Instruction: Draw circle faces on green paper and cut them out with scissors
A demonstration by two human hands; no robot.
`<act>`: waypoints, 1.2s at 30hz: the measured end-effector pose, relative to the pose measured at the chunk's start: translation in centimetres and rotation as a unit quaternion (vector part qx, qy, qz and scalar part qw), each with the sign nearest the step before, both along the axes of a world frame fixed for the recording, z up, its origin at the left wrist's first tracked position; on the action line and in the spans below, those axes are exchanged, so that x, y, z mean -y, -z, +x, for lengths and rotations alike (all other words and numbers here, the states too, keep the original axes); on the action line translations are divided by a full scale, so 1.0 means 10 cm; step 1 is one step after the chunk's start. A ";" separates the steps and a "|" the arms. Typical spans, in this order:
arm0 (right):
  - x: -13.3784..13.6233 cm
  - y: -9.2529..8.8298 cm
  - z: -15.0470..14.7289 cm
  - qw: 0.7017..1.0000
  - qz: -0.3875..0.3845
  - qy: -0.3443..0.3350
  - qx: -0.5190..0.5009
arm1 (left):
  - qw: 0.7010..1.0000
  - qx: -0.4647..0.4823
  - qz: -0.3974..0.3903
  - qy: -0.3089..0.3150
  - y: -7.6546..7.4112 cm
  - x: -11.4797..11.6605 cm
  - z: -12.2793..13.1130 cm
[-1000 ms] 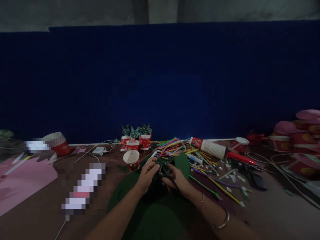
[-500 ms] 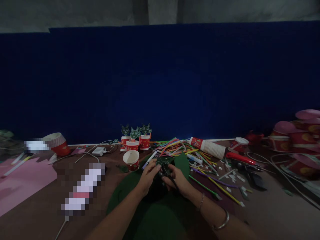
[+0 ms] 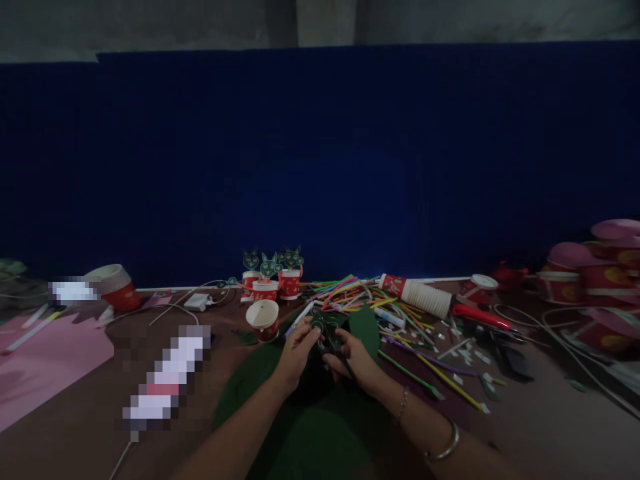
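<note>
My left hand [image 3: 299, 348] pinches a small dark green paper piece [image 3: 318, 323] with pale lines drawn on it. Dark scissors [image 3: 329, 338] are in the grip of my right hand [image 3: 361, 365], their blades up against that piece; how far apart the blades stand is too dim to tell. Both hands are close together above a large green paper sheet [image 3: 310, 443]. Just beyond my left hand stands a red paper cup [image 3: 265, 331] with a white inside. Three red cups with green animal-face cut-outs [image 3: 271, 268] are grouped behind it.
Coloured pipe cleaners [image 3: 345, 291] and white scraps spread behind and right of my hands. A stack of paper cups [image 3: 425, 297] lies on its side. Further right are a red-handled tool [image 3: 483, 316] and cables. Pink paper [image 3: 60, 360] and upright stacked cups [image 3: 117, 293] are left.
The scissors and the small green piece have shifted slightly against each other between my hands. My arms and the things on the table stay where they were.
</note>
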State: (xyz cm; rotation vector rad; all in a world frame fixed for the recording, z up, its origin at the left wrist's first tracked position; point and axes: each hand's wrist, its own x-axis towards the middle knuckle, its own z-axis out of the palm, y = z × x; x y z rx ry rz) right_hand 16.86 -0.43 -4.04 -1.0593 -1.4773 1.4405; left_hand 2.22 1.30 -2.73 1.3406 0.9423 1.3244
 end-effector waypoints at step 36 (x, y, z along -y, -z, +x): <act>-0.01 -0.05 0.04 1.000 0.000 -0.029 -0.001 | 1.000 -0.020 -0.005 0.019 0.00 -0.06 -0.10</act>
